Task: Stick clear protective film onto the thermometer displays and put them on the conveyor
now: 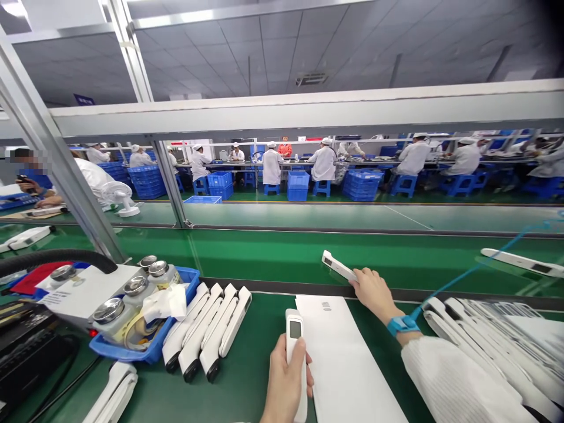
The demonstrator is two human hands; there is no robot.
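Observation:
My left hand (288, 376) is wrapped round a white handheld device (295, 329) with a small dark screen, held upright near the bottom centre. A long white sheet or flat box (348, 358) lies just right of it on the green bench. Farther forward, my right hand (374, 294), with a blue strap at the wrist, has its fingers closed on the near end of a second white device (338, 267) over the green belt. Several white devices with black tips (211, 329) lie side by side left of my left hand.
A blue tray (152, 352) with metal-lidded bottles stands at left beside a white box (92, 294). More white devices (484, 346) are stacked at right. A blue cord (476, 267) runs from my right wrist. A metal post (66, 141) rises at left. People sit beyond the belt.

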